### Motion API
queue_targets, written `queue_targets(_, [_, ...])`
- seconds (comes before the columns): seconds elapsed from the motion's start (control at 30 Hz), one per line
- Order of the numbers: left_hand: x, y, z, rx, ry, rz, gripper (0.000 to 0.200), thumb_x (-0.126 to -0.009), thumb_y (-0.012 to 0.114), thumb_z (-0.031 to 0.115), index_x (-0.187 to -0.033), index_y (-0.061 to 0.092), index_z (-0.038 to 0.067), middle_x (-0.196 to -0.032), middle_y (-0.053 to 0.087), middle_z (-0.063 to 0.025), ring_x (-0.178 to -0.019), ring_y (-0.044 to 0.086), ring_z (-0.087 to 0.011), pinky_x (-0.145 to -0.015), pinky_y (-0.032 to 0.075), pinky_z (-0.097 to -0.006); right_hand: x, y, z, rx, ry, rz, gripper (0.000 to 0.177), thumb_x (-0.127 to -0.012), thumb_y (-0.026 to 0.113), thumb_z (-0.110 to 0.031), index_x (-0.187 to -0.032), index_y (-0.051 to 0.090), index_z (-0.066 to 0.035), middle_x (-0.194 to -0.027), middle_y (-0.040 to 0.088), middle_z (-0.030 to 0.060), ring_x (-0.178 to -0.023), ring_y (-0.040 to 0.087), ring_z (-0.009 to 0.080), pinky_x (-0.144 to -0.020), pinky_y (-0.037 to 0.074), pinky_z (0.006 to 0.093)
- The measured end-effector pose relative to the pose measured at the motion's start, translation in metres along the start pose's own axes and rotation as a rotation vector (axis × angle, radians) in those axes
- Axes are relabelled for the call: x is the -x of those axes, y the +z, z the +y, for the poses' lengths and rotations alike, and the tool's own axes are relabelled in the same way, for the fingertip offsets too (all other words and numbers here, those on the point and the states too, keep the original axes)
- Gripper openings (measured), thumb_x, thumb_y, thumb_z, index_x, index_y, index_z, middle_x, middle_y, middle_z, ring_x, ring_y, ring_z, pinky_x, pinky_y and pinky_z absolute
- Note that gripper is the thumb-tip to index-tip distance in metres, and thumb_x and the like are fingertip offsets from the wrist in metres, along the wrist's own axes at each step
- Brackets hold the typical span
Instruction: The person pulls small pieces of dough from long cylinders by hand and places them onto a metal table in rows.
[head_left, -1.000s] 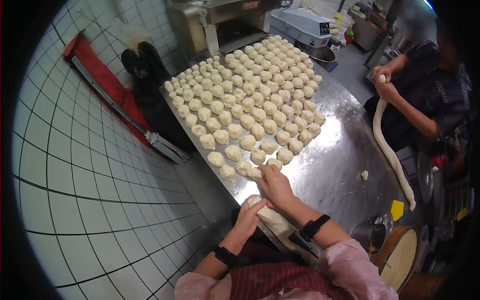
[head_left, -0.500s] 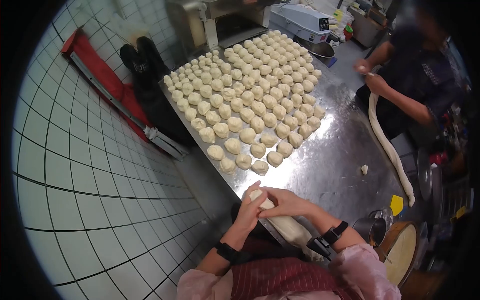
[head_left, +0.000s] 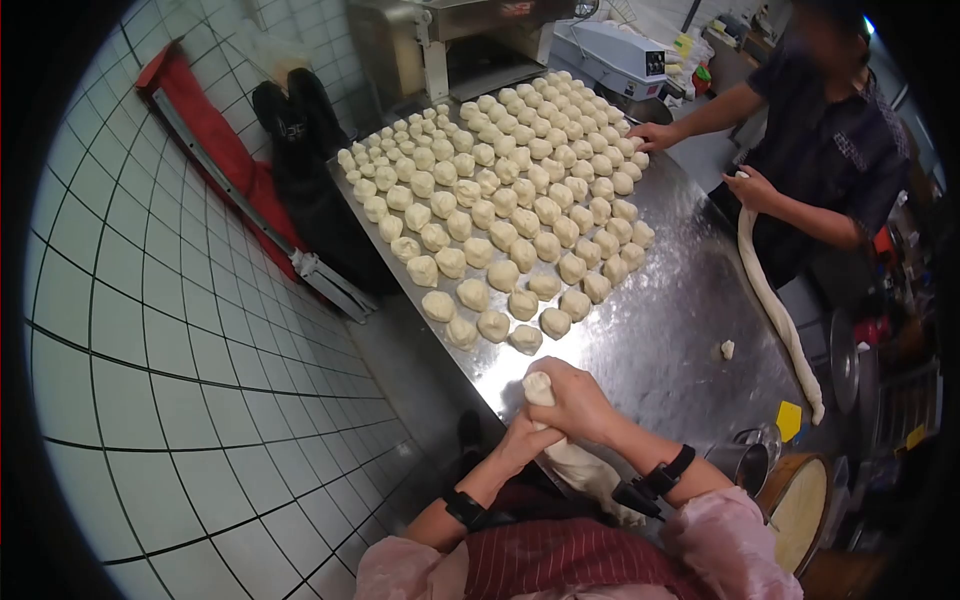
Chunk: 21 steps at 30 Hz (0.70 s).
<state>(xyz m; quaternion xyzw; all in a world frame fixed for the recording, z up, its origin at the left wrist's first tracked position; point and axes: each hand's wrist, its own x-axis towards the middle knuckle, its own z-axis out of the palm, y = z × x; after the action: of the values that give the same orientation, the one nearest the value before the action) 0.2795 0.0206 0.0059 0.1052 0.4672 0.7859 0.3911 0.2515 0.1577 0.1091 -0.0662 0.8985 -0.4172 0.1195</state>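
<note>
A thick roll of pale dough (head_left: 588,472) hangs over the table's near edge, sloping down toward my apron. My right hand (head_left: 574,400) is wrapped round its upper end, and a rounded knob of dough pokes out past the thumb side. Just below, my left hand (head_left: 524,442) closes on the same roll, touching the right hand. Beyond my hands, rows of dough balls (head_left: 502,275) cover the left and far parts of the steel table (head_left: 690,290), smaller ones at the far left corner. One small dough scrap (head_left: 727,350) lies by itself on the right.
Across the table a co-worker (head_left: 815,150) holds a long dough rope (head_left: 775,300) and reaches one hand to the far dough balls. A yellow scraper (head_left: 789,421), a metal pot (head_left: 740,462) and a round wooden-rimmed tub (head_left: 800,510) are at right. A tiled wall (head_left: 200,400) stands left.
My right hand has closed round the roll's upper end, with my left hand shifting below it. The co-worker's one hand has left the rope and moved to the far dough balls.
</note>
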Motion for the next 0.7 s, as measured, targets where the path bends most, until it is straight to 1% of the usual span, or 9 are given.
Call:
queue_targets(0.07, [0.003, 0.002, 0.015, -0.069, -0.027, 0.036, 0.031, -0.08, 0.067, 0.005, -0.109, 0.057, 0.001, -0.101, 0.061, -0.0063, -0.096, 0.059, -0.0119, -0.082, 0.048, -0.0297, -0.017, 0.001, 0.003, -0.025, 0.032, 0.006, 0.044, -0.073, 0.071, -0.026, -0.111, 0.057, -0.009, -0.1, 0.06, 0.0173, -0.087, 0.062, 0.0362, -0.079, 0.051, 0.0402])
queue_targets(0.1, [0.01, 0.008, 0.021, -0.136, -0.069, 0.074, 0.028, -0.08, 0.067, 0.005, -0.106, 0.057, 0.002, -0.096, 0.062, -0.0062, -0.093, 0.059, -0.0116, -0.081, 0.048, -0.0297, -0.03, 0.007, 0.01, 0.13, 0.014, 0.109, 0.043, -0.074, 0.072, -0.026, -0.112, 0.057, -0.011, -0.1, 0.059, 0.0176, -0.084, 0.062, 0.0368, -0.077, 0.051, 0.0413])
queue_targets(0.13, [0.016, 0.016, 0.026, -0.48, 0.271, -0.034, 0.023, -0.082, 0.067, 0.006, -0.102, 0.057, 0.003, -0.086, 0.063, -0.0047, -0.085, 0.061, -0.0124, -0.078, 0.048, -0.0288, -0.045, 0.01, 0.019, 0.283, -0.006, 0.214, 0.043, -0.076, 0.072, -0.027, -0.113, 0.056, -0.012, -0.099, 0.059, 0.0178, -0.081, 0.062, 0.0373, -0.075, 0.05, 0.0423])
queue_targets(0.17, [0.026, 0.033, 0.045, -0.505, 0.173, -0.179, 0.02, -0.084, 0.066, 0.005, -0.101, 0.055, 0.005, -0.082, 0.064, -0.0042, -0.081, 0.063, -0.0145, -0.078, 0.049, -0.0288, -0.06, 0.013, 0.027, 0.274, 0.026, 0.266, 0.043, -0.078, 0.072, -0.029, -0.115, 0.056, -0.014, -0.098, 0.058, 0.0179, -0.084, 0.061, 0.0356, -0.073, 0.05, 0.0438])
queue_targets(0.3, [0.028, -0.001, 0.029, 0.043, 0.025, 0.17, 0.024, -0.087, 0.062, 0.004, -0.107, 0.047, 0.002, -0.088, 0.066, -0.0101, -0.083, 0.065, -0.0159, -0.078, 0.051, -0.0298, -0.066, 0.03, 0.024, 0.013, -0.258, 0.159, 0.044, -0.078, 0.072, -0.021, -0.118, 0.054, -0.015, -0.105, 0.055, 0.0156, -0.096, 0.058, 0.0315, -0.074, 0.051, 0.0395])
queue_targets(0.37, [0.031, -0.009, 0.023, 0.018, 0.016, 0.184, 0.024, -0.088, 0.06, 0.004, -0.107, 0.046, 0.0, -0.089, 0.066, -0.0114, -0.083, 0.065, -0.0166, -0.078, 0.052, -0.0306, -0.065, 0.048, 0.025, -0.07, -0.229, 0.128, 0.043, -0.078, 0.071, -0.016, -0.118, 0.054, -0.014, -0.108, 0.052, 0.0146, -0.093, 0.059, 0.0324, -0.075, 0.05, 0.0393])
queue_targets(0.43, [0.036, -0.003, 0.023, 0.158, 0.013, 0.231, 0.023, -0.088, 0.058, 0.002, -0.107, 0.046, 0.0, -0.09, 0.066, -0.0118, -0.084, 0.065, -0.018, -0.08, 0.052, -0.0319, -0.065, 0.066, 0.04, 0.122, -0.24, 0.037, 0.044, -0.079, 0.069, -0.013, -0.119, 0.052, -0.012, -0.108, 0.05, 0.0139, -0.094, 0.058, 0.0341, -0.079, 0.049, 0.0418])
queue_targets(0.57, [0.031, -0.004, 0.018, 0.308, 0.066, 0.278, 0.024, -0.087, 0.058, 0.005, -0.108, 0.05, -0.002, -0.089, 0.066, -0.0115, -0.085, 0.065, -0.0188, -0.077, 0.052, -0.0296, -0.06, 0.05, 0.023, 0.196, -0.121, -0.053, 0.05, -0.08, 0.068, -0.021, -0.127, 0.05, -0.018, -0.115, 0.051, 0.0139, -0.095, 0.06, 0.0345, -0.078, 0.051, 0.0404])
queue_targets(0.7, [0.032, -0.01, 0.013, 0.474, 0.046, 0.372, 0.028, -0.088, 0.057, 0.006, -0.113, 0.048, -0.003, -0.102, 0.062, -0.0144, -0.098, 0.062, -0.0228, -0.088, 0.05, -0.034, -0.018, 0.013, 0.007, 0.001, -0.038, 0.027, 0.056, -0.083, 0.068, -0.027, -0.133, 0.047, -0.015, -0.115, 0.052, 0.0119, -0.085, 0.063, 0.0273, -0.075, 0.051, 0.0356])
